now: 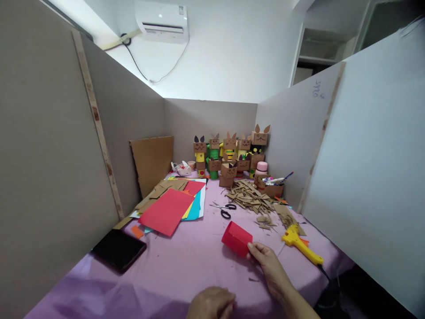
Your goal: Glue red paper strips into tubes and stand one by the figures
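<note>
A red paper tube (pixel 236 238) is held by its right end in my right hand (pixel 265 261), thumb at the rim, just above the purple cloth. My left hand (pixel 212 303) is at the bottom edge of the view, apart from the tube, with its fingers curled in; what they hold, if anything, is hidden. Beyond the tube lie open scissors (pixel 226 211) with black handles. To the right of my right hand rests a yellow hot glue gun (pixel 302 245), its cord running off the table edge.
Red paper sheets (pixel 169 210) overlap coloured sheets and cardboard on the left, beyond a black tablet-like slab (pixel 119 250). Cardboard scraps (pixel 250 196) are heaped right of centre. Cardboard animal figures (pixel 229 144) stand at the back near a pen box (pixel 274 189). Grey partitions (pixel 212 117) enclose the table.
</note>
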Tool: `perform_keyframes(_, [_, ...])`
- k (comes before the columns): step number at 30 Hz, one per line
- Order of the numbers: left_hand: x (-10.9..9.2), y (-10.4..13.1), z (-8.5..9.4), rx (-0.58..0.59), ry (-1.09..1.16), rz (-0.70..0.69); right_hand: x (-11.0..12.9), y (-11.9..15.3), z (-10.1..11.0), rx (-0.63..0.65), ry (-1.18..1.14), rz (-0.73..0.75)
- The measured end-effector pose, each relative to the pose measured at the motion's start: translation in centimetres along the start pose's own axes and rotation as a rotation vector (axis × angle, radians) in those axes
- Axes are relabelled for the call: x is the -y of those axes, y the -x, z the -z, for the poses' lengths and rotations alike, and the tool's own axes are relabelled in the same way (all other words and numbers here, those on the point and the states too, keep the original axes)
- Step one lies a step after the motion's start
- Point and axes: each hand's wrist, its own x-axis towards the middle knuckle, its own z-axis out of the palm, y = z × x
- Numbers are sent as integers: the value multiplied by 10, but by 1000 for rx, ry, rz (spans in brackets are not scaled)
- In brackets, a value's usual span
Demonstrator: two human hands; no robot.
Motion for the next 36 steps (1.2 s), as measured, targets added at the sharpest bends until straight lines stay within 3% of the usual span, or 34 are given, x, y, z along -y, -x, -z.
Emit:
perform_keyframes(5, [-8, -16, 20, -34, 46, 375, -1, 1, 0, -6, -22, -14])
perform_keyframes(8, [-11, -28, 20, -37, 91, 389, -1, 2, 0, -14, -50, -29])
perform_keyframes(11, [-11, -38, 19, -132, 140, 430, -1, 4, 0, -11, -101, -64])
perform_keyframes(17, [-16, -53, 40, -314, 277, 453, 8, 19, -10, 69, -263, -196])
perform_keyframes(20, [-22, -58, 44, -331, 337, 478, 12, 26, -18, 103, -304, -226])
perform_keyframes(25, [-24, -59, 35, -308, 403, 562, 12, 32, -23, 145, -308, -219])
perform_keyframes(30, [-15, -56, 39, -270, 555, 579, 12, 30, -19, 94, -356, -229])
perform_keyframes(36, [-2, -44, 43, -296, 512, 636, 16, 27, -15, 1, -506, -298])
